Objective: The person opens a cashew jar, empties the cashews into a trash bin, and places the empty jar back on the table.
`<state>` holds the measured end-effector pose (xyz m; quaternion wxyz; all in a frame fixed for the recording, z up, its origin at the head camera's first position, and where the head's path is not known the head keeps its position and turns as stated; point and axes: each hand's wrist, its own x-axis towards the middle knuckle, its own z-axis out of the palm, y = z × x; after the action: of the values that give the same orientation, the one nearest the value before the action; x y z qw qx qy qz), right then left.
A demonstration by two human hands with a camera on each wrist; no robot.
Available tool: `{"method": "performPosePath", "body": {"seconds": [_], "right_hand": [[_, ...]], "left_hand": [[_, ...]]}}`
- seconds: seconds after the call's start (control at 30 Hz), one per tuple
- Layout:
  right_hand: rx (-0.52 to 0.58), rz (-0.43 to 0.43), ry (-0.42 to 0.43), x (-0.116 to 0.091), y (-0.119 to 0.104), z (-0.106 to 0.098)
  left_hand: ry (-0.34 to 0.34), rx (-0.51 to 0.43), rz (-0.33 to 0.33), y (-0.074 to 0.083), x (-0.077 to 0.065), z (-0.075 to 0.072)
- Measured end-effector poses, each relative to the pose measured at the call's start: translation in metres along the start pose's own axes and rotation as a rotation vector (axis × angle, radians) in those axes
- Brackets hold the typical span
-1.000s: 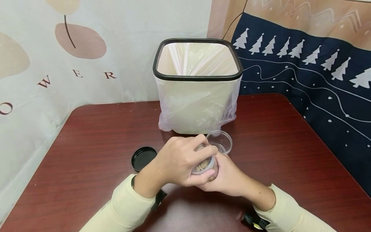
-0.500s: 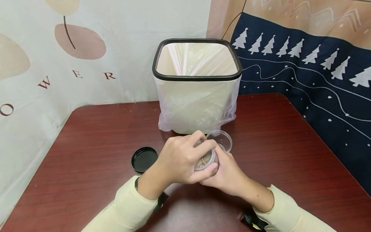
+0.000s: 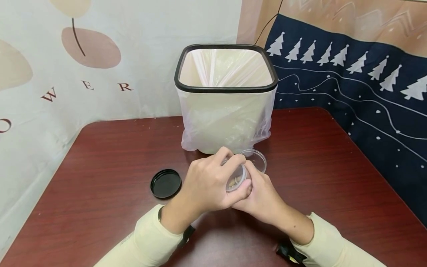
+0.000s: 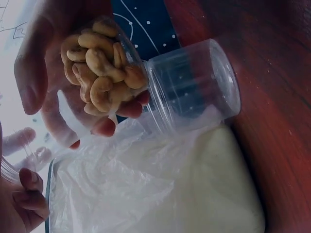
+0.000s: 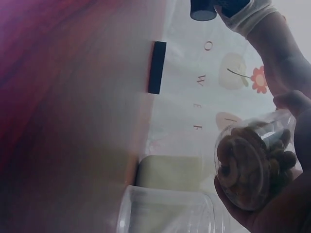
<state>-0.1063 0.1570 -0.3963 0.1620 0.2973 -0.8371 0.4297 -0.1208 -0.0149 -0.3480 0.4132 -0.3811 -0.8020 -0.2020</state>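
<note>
A clear plastic jar with several cashews [image 4: 99, 68] at its bottom is tilted between my two hands above the table. My left hand [image 3: 208, 180] grips it near the mouth, fingers over the far side and thumb along the near edge. Lower down, my right hand [image 3: 263, 194] holds the jar's body, as the right wrist view shows of the cashew jar [image 5: 248, 167]. Just beyond the hands stands an empty clear jar [image 3: 257, 160], upright and uncapped, partly hidden by the fingers. Left of my left hand, a black screw lid [image 3: 165, 184] lies with its hollow side up.
A cream bin [image 3: 227, 122] with a black rim and a pale plastic liner stands on the dark red table [image 3: 126, 148], close behind the empty jar. White printed cloth [image 3: 150, 44] hangs behind, and navy cloth [image 3: 347, 89] at the right.
Both hands have shifted slightly away from the body with the cashew jar between them, now tipped a little more. More of the black lid shows beside my left wrist.
</note>
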Motion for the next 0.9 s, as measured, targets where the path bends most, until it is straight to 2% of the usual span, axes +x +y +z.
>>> {"method": "performPosePath", "body": {"seconds": [0.1,0.27,0.4,0.47,0.57,0.7,0.9], "right_hand": [[0.029,0.017,-0.027,0.001,0.000,-0.002],[0.110,0.101,-0.116,0.002,-0.002,-0.007],[0.184,0.148,-0.189,0.004,-0.003,-0.012],[0.239,0.171,-0.232,0.006,-0.005,-0.016],[0.378,0.215,-0.343,0.006,-0.006,-0.020],[0.518,0.212,-0.478,0.006,-0.005,-0.021],[0.501,0.146,-0.523,0.006,-0.001,-0.020]], "left_hand": [[-0.042,-0.012,-0.019,0.000,0.001,-0.003],[-0.186,-0.073,-0.018,-0.005,0.001,-0.011],[-0.253,-0.126,0.019,-0.012,0.003,-0.017],[-0.263,-0.159,0.059,-0.015,0.005,-0.020],[-0.256,-0.210,0.142,-0.018,0.006,-0.022],[-0.231,-0.247,0.239,-0.018,0.007,-0.021],[-0.239,-0.266,0.266,-0.017,0.007,-0.021]]}}
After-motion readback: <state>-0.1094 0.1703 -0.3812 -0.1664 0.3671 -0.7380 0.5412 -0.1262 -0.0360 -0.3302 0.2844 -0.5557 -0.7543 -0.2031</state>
